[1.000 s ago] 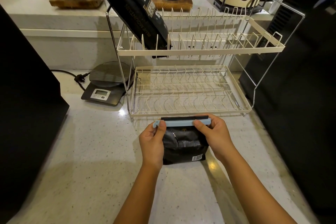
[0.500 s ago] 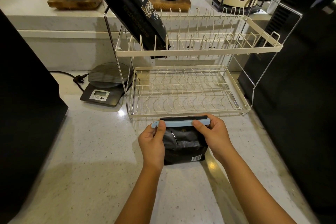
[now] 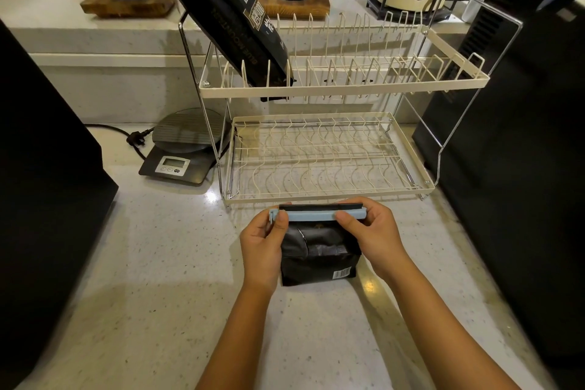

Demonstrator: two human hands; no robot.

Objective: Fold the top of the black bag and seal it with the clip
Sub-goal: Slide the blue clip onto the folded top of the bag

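Right at the front of the counter [image 3: 152, 279], the black bag [image 3: 318, 258] stands upright, just before the lower shelf of the dish rack [image 3: 342, 90]. Its top is folded flat, and a pale blue clip [image 3: 311, 216] runs across that fold from side to side, with a black strip of the folded edge showing above it. The left hand [image 3: 261, 247] pinches the clip's left end, thumb in front and fingers curled close behind, where a small latch piece sticks out. The right hand [image 3: 372, 231] pinches the right end the same way, fingers narrow and closed on the clip. Whether the clip is fully snapped shut cannot be told. What the bag holds is hidden; its sides are creased and a barcode label sits low on its right.

On the rack's upper shelf, a second, taller dark bag [image 3: 234, 16] with printed lettering leans to the left between the wires; the lower shelf holds nothing. A kitchen scale [image 3: 186, 146] sits on the counter left of the rack, its cord trailing away.
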